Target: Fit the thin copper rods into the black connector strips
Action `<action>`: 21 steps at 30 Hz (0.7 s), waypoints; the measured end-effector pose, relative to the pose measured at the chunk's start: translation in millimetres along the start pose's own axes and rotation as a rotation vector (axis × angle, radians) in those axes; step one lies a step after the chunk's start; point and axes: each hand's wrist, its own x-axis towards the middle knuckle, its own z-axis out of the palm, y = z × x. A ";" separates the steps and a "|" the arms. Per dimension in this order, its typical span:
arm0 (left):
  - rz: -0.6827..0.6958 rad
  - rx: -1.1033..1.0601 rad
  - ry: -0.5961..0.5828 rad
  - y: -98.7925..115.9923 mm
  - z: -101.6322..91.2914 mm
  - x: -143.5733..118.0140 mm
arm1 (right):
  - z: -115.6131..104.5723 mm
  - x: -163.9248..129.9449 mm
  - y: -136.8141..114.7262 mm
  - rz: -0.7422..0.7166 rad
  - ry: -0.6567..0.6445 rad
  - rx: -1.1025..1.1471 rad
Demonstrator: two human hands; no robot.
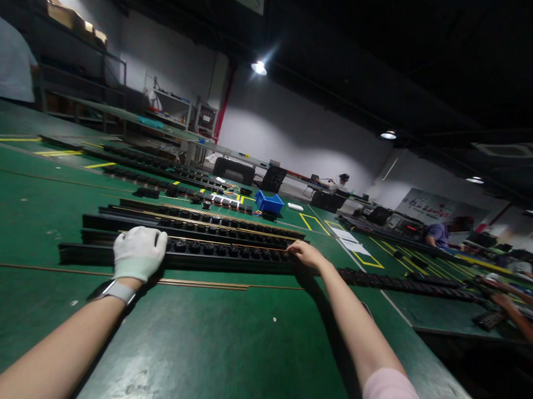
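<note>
At frame centre, the gloved left hand [138, 252] lies closed over the strip [225, 254], hiding that stretch; the bare right hand [306, 254] curls on its end (grip unclear, fingertips hidden).

Your left hand [138, 252] and right hand [305, 254] rest on the nearest socket strip [227, 253] on the table [221, 347]. More strips [196, 223] lie behind it, a bin [269, 203] beyond them. Thin rods [199, 283] lie just before the nearest strip.

White glove [138, 252] on left, pink sleeve [389, 390] on right.
</note>
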 end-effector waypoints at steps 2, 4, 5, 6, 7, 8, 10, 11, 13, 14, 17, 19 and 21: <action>0.003 0.003 0.005 -0.2 0.2 -0.1 | -3.0 -1.0 -7.1 -0.017 0.025 -0.030; 0.008 0.011 0.015 -0.1 0.1 -0.4 | -0.7 -0.4 -20.7 -0.058 0.104 -0.052; 0.012 0.016 0.019 0.0 0.0 -0.6 | 3.8 0.9 -30.6 -0.084 0.151 -0.053; 0.014 0.021 0.022 0.2 -0.1 -0.7 | 11.2 3.1 -42.5 -0.115 0.186 -0.047; 0.015 0.026 0.022 0.4 -0.2 -0.9 | 21.4 6.1 -56.5 -0.149 0.208 -0.037; 0.014 0.030 0.018 0.7 -0.3 -1.0 | 34.2 9.8 -72.1 -0.186 0.213 -0.022; 0.009 0.038 0.009 1.2 -0.7 -1.1 | 65.7 18.7 -106.3 -0.238 0.192 0.002; 0.007 0.041 0.006 1.3 -0.9 -1.1 | 82.6 23.4 -123.4 -0.242 0.169 -0.001; 0.007 0.044 -0.001 1.5 -1.6 -1.0 | 114.1 31.9 -154.2 -0.208 0.124 -0.027; 0.008 0.042 -0.003 1.4 -1.9 -0.9 | 127.1 35.4 -166.6 -0.197 0.107 -0.038; 0.013 0.021 -0.006 0.7 -2.5 -0.8 | 151.4 41.2 -188.7 -0.164 0.124 -0.051; 0.017 0.004 0.005 0.3 -2.5 -0.9 | 157.4 41.8 -192.3 -0.141 0.149 -0.047; 0.012 -0.014 0.009 0.4 -2.3 -1.4 | 159.5 41.1 -191.3 -0.149 0.174 -0.024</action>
